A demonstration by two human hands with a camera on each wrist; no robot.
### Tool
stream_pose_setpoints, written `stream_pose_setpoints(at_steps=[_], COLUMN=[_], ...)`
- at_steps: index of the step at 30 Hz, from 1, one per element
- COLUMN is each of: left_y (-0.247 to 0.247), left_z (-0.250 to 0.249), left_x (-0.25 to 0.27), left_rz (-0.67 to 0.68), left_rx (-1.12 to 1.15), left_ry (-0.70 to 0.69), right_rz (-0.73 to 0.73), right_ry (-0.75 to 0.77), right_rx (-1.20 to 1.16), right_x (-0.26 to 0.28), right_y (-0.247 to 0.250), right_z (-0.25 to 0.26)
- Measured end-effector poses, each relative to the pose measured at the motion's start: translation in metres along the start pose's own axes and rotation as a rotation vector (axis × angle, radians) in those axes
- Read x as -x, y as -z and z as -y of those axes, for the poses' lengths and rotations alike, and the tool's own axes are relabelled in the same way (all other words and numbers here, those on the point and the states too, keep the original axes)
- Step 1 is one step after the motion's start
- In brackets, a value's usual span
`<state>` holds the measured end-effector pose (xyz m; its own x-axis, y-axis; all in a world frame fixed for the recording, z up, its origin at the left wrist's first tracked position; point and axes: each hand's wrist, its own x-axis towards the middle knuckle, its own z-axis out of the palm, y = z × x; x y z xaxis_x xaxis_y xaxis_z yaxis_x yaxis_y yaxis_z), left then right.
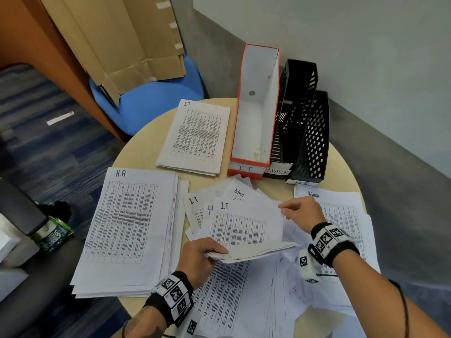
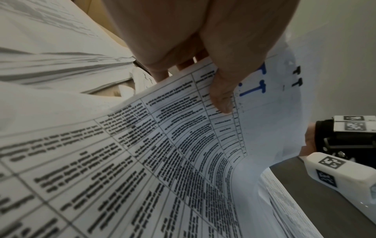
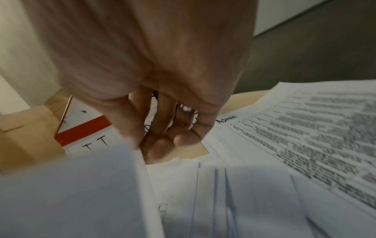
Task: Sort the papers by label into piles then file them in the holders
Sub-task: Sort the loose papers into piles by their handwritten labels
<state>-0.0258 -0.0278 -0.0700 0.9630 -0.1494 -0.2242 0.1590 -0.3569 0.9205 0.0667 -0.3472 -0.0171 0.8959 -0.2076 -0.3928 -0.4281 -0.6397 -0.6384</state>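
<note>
Beside the holders (image 1: pixel 275 113), both hands clutch fanned papers (image 1: pixel 244 228).

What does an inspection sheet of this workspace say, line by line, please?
Surface: round beige table, mostly covered by paper.
Job's things: H.R pile at the left, I.T pile at the back, Admin pile at the right; fanned unsorted sheets in the middle, an I.T sheet on top. Red I.T holder and two black holders, labelled ADMIN and H.R, look empty.
Clutter: green packet beside the table.
Hands: left hand grips the fan's near edge; right hand pinches the top sheet's corner.
Cables: nothing seen.
Surroundings: blue chair with cardboard on it, grey wall, blue carpet.
</note>
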Motion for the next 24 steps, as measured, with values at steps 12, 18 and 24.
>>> stream_pose_setpoints(at_steps=[12, 18, 24], left_y=[0.0, -0.001, 0.002], left_z=[0.0, -0.002, -0.016], left_x=[0.003, 0.003, 0.001], left_rz=[-0.009, -0.013, -0.041], left_rx=[0.035, 0.045, 0.037], left_ry=[-0.006, -0.014, -0.042], right_rz=[-0.171, -0.166, 0.052], right_ry=[-0.072, -0.063, 0.121], right_rx=[0.193, 0.184, 0.174], right_x=[0.005, 0.009, 0.044], right_y=[-0.01, -0.011, 0.011], right_z=[0.006, 0.005, 0.011])
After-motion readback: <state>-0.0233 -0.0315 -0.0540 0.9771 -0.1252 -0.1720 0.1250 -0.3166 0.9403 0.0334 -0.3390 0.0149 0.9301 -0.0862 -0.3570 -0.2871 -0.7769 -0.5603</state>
